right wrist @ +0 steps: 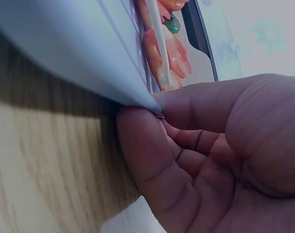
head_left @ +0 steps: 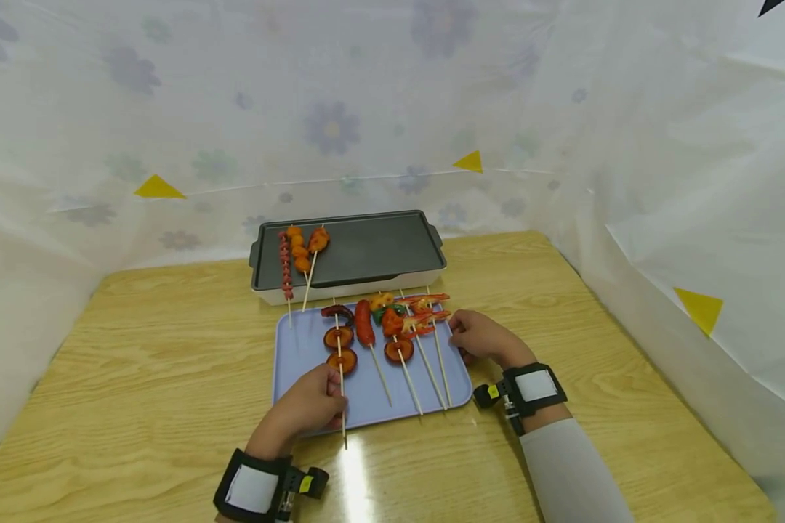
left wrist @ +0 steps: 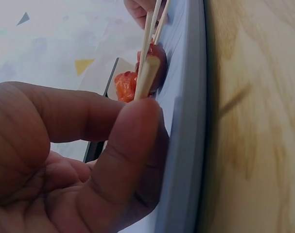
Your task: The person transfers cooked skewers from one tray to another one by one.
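Note:
My left hand (head_left: 306, 401) pinches the lower stick of a skewer (head_left: 338, 338) with two round brown slices and a dark curled piece at its top. The left wrist view shows the stick end (left wrist: 148, 76) between thumb and forefinger, just over the tray's edge. With thumb and finger, my right hand (head_left: 485, 337) grips the right rim of the blue-lavender tray (head_left: 294, 363); that rim (right wrist: 130, 94) lies between them in the right wrist view. Also on the tray are a sausage skewer (head_left: 364, 323), a mixed skewer with a round slice (head_left: 399, 351) and shrimp skewers (head_left: 425, 319).
Behind the tray stands a dark rectangular griddle (head_left: 379, 247) with a pale base. Three skewers lie on its left part: small pink pieces (head_left: 285, 265), orange balls (head_left: 298, 247) and a drumstick-shaped piece (head_left: 318, 240). Flower-patterned sheeting (head_left: 340, 109) surrounds the wooden table (head_left: 170, 349).

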Motion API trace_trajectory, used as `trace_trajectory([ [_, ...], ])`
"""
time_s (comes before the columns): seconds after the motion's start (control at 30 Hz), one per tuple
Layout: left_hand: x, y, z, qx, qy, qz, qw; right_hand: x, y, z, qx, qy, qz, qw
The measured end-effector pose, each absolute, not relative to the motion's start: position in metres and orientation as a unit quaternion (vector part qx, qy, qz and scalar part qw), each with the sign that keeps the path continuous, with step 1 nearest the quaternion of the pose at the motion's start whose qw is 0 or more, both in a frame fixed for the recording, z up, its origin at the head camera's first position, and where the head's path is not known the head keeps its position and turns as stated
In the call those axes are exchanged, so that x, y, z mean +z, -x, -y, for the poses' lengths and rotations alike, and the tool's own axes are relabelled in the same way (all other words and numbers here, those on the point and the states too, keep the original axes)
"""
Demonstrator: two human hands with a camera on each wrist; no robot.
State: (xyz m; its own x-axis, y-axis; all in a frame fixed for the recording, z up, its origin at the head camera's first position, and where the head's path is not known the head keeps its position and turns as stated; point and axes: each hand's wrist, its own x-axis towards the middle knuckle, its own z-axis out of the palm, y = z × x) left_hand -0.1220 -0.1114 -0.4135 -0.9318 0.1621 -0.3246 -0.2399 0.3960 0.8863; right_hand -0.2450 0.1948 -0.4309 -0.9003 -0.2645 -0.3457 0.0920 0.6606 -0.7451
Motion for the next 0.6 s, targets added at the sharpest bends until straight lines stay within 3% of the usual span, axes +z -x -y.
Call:
trace_trajectory([
  [0.6, -0.4172, 0.1264, 0.1084, 0.526, 0.044, -0.832, 0.173, -0.4317, 0.2456, -0.1958, -0.415, 0.048, -0.881, 0.224],
])
